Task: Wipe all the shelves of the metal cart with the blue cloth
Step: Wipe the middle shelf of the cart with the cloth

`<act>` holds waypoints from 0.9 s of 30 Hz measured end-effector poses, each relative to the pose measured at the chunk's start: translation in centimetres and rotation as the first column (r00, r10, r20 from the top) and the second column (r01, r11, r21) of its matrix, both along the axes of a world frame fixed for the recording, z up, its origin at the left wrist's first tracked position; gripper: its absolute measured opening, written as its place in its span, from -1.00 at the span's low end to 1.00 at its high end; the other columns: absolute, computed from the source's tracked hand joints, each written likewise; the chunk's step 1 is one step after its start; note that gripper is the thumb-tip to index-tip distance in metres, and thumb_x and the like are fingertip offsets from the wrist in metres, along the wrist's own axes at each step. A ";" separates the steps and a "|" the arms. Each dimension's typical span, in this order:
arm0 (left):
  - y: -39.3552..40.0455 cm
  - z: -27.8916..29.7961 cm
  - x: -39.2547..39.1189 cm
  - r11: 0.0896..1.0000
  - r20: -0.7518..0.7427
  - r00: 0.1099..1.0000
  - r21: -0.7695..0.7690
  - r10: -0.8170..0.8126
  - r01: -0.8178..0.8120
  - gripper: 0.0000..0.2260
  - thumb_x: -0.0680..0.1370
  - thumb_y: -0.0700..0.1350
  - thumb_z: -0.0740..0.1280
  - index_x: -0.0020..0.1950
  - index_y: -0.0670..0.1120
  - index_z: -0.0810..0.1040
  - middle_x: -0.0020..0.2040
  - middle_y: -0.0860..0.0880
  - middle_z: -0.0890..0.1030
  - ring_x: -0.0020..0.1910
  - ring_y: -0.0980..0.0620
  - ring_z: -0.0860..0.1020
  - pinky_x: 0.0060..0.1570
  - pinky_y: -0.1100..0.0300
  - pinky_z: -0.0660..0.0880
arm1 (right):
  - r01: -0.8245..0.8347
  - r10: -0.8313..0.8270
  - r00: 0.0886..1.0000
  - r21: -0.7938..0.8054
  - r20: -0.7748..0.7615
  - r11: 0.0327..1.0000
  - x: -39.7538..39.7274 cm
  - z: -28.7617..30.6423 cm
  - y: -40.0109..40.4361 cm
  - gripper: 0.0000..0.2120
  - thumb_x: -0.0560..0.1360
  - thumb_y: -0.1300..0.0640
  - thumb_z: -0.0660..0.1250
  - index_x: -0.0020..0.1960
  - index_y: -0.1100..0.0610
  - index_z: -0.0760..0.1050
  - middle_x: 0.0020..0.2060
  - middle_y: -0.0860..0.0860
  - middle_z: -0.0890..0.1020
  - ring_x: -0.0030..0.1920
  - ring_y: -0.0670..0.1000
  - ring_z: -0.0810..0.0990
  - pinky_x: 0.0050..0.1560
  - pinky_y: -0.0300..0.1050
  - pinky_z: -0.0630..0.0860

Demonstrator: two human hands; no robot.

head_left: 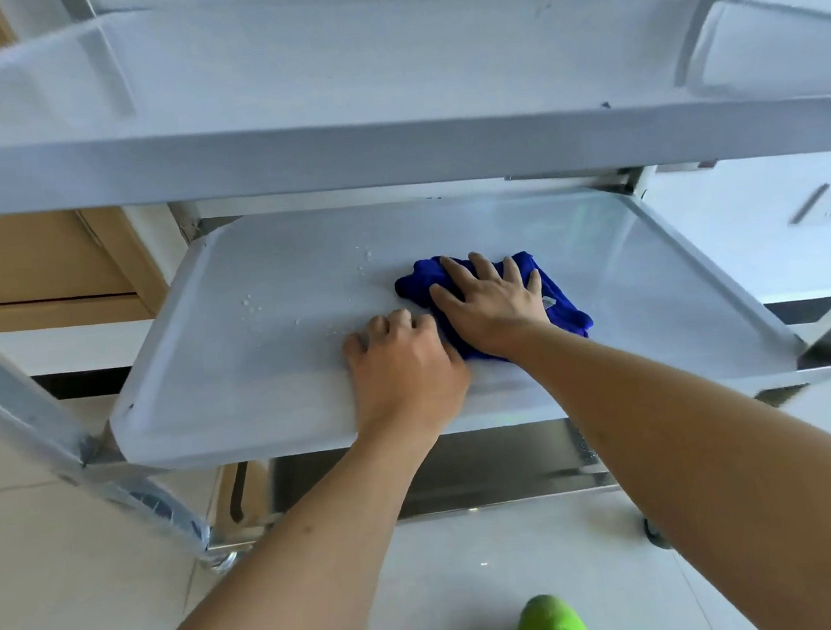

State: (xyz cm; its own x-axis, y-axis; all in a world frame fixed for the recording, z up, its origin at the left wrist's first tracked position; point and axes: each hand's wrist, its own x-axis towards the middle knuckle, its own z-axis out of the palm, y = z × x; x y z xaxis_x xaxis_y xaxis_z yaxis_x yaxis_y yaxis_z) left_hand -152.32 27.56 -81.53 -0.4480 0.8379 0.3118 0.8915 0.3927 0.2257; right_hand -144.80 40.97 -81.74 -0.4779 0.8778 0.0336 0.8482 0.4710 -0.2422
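The metal cart's middle shelf [256, 359] fills the centre of the view, with water droplets on its left half. A crumpled blue cloth [566, 314] lies on it right of centre. My right hand [490, 303] presses flat on the cloth with fingers spread. My left hand [403, 366] rests just left of the cloth near the shelf's front rim, fingers curled against the shelf, touching the cloth's edge. The top shelf [382, 71] spans the upper view, with a few droplets at its far right. The bottom shelf [467, 466] shows below.
Cart uprights [25, 414] stand at the left and right corners, with a caster wheel [656, 532] on the tiled floor. A brown cabinet [32, 263] is behind at left. A green shoe [551, 627] is at the bottom edge.
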 end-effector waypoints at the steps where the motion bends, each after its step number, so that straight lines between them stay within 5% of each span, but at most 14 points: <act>1: 0.0 0.1 0.0 1.000 0.009 1.000 -0.001 -0.009 0.009 -0.80 0.50 -0.02 0.14 -0.08 -0.05 0.53 -0.01 -0.03 0.58 0.03 -0.12 0.48 0.08 -0.08 0.36 | 0.006 -0.006 1.000 -0.008 -0.001 1.000 0.7 0.1 -0.9 -0.39 0.50 -0.39 -0.15 0.53 -0.33 0.03 0.55 -0.07 0.20 0.53 0.25 0.07 0.46 0.38 -0.06; 11: -0.1 0.9 -0.6 1.000 0.113 0.994 -0.026 -0.008 0.011 -0.81 0.42 -0.07 0.21 -0.03 -0.02 0.53 0.06 -0.05 0.59 0.12 -0.12 0.47 0.12 -0.06 0.33 | 0.067 -0.067 0.998 -0.013 -0.002 0.998 4.8 0.3 -8.5 -0.38 0.52 -0.32 -0.13 0.57 -0.27 0.01 0.59 -0.03 0.15 0.56 0.24 -0.01 0.49 0.33 -0.15; 16: -0.5 0.7 -0.5 0.998 0.174 0.984 0.066 -0.024 0.012 -0.81 0.39 -0.19 0.18 -0.04 -0.04 0.46 -0.01 -0.07 0.60 0.01 -0.13 0.50 0.08 -0.04 0.38 | 0.121 -0.111 0.990 0.125 -0.082 0.985 4.7 -0.7 -11.9 -0.38 0.53 -0.31 -0.13 0.55 -0.19 0.17 0.54 -0.01 0.28 0.53 0.21 0.11 0.51 0.29 -0.07; 19: -0.5 0.7 -0.9 0.990 0.249 0.968 0.138 -0.041 0.007 -0.69 0.42 -0.24 0.18 0.13 -0.11 0.51 0.06 -0.12 0.61 0.03 -0.16 0.53 0.12 -0.04 0.41 | 0.162 -0.127 0.976 0.202 -0.178 0.966 4.2 -1.6 -13.6 -0.43 0.56 -0.29 -0.08 0.49 -0.14 0.30 0.48 -0.02 0.39 0.49 0.18 0.20 0.49 0.29 -0.01; 27: -1.1 1.8 -1.9 0.908 0.626 0.773 0.376 -0.103 -0.183 -0.60 0.49 -0.27 0.15 0.26 -0.03 0.56 0.16 -0.07 0.63 0.14 -0.05 0.56 0.09 0.18 0.46 | 0.067 -0.031 0.986 0.218 -0.165 0.974 1.5 -1.7 -15.7 -0.48 0.59 -0.21 -0.08 0.50 -0.14 0.26 0.47 0.00 0.36 0.47 0.23 0.20 0.45 0.36 -0.01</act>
State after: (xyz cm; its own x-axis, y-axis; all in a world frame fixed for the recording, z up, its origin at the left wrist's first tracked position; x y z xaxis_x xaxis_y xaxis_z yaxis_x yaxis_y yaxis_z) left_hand -154.27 26.47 -79.74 -0.6891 0.6810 0.2478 0.4803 0.1732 0.8598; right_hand -143.31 25.25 -83.47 -0.4068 0.8620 0.3026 0.8306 0.4869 -0.2704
